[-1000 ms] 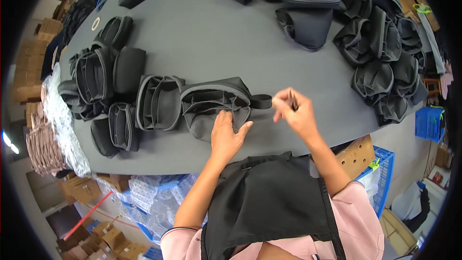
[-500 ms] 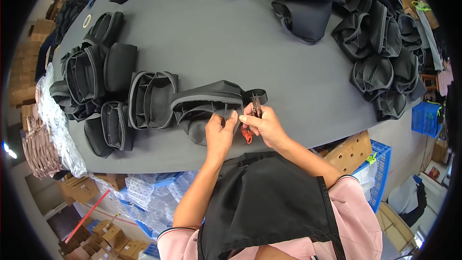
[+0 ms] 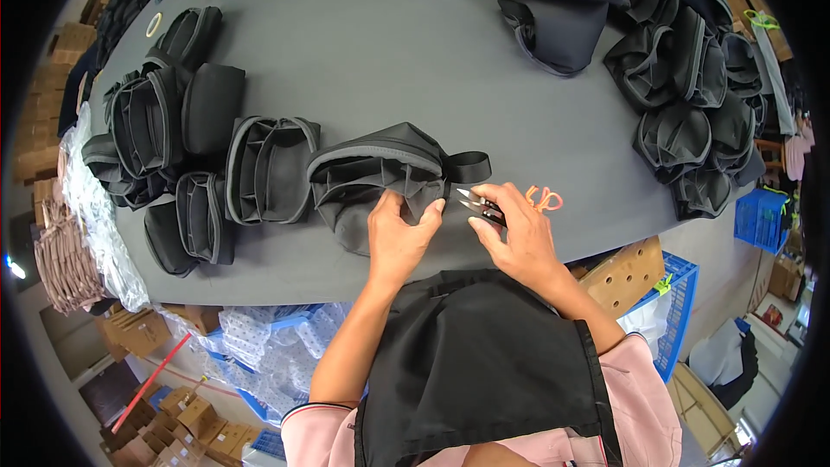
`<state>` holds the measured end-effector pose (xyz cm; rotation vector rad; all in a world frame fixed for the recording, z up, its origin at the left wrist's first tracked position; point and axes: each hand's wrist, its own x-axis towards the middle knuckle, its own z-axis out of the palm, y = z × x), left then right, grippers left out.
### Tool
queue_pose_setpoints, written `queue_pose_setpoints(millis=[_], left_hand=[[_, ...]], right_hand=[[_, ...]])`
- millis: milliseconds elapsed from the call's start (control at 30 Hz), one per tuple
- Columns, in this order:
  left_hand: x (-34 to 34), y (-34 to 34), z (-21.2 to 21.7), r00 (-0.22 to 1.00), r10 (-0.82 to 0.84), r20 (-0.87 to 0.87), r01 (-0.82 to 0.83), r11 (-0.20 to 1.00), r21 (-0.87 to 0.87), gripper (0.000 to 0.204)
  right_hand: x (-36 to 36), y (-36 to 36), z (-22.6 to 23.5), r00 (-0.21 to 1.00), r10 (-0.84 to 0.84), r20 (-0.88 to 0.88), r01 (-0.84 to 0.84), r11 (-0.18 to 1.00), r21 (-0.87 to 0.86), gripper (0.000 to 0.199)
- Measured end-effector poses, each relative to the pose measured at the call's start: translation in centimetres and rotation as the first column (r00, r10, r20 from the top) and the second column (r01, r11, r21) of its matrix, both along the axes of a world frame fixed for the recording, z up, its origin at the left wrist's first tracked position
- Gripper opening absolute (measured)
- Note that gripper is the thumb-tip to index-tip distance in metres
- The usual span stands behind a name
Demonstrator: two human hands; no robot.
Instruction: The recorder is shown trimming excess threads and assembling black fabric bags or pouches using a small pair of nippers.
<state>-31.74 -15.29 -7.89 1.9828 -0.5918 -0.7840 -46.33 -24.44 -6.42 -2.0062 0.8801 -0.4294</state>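
One black fabric pouch with grey piping (image 3: pixel 380 177) lies near the front edge of the grey surface (image 3: pixel 389 60), its strap loop (image 3: pixel 467 166) pointing to our right. Our left hand (image 3: pixel 399 238) presses on the pouch's near corner, fingers bent and pinching the cloth. Our right hand (image 3: pixel 519 238) is closed around a small pair of thread snips (image 3: pixel 478 205), blades apart and pointing at the seam just below the strap; an orange cord (image 3: pixel 545 199) trails from the tool's far end.

We judge this to be trimming a loose thread at that seam. To do it well, we would keep the cloth taut under our left hand, so the thread stands clear of the piping, and bring only the blade tips to it, close to the stitch but off the fabric. Our left fingertips sit just beside the blades, so they want to stay behind the cut.

To our left stand several similar pouches in a row (image 3: pixel 190 164), touching each other. A bigger heap of black pouches (image 3: pixel 692 78) lies across the far right of the surface. Below the edge we see a blue crate (image 3: pixel 670 311) and a perforated cardboard box (image 3: pixel 627 272).
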Motion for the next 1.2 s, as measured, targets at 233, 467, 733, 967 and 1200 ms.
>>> queue_pose_setpoints(millis=[233, 467, 733, 967, 1200], left_hand=[[-0.5, -0.1, 0.8, 0.999, -0.021, 0.048, 0.02, 1.0, 0.024, 0.027], [-0.4, 0.1, 0.2, 1.0, -0.015, 0.009, 0.015, 1.0, 0.0, 0.027], [-0.3, 0.1, -0.4, 0.999, 0.005, -0.037, -0.007, 0.999, -0.041, 0.027], [-0.3, 0.1, -0.3, 0.998, 0.002, -0.058, -0.003, 1.0, -0.017, 0.029], [-0.1, 0.6, -1.7, 0.971, 0.057, -0.233, -0.091, 0.986, -0.138, 0.034]], right_hand=[[1.1, -0.4, -0.4, 0.998, 0.049, 0.049, -0.039, 0.983, -0.182, 0.025], [1.1, -0.3, 0.2, 0.994, 0.107, -0.008, -0.097, 0.868, -0.486, 0.029], [1.1, -0.2, 0.7, 0.993, 0.11, -0.039, -0.115, 0.871, -0.478, 0.029], [0.8, -0.2, 0.2, 0.988, 0.129, -0.08, -0.152, 0.835, -0.528, 0.026], [0.7, 0.2, 0.0, 0.972, -0.084, 0.218, 0.064, 0.993, 0.096, 0.022]])
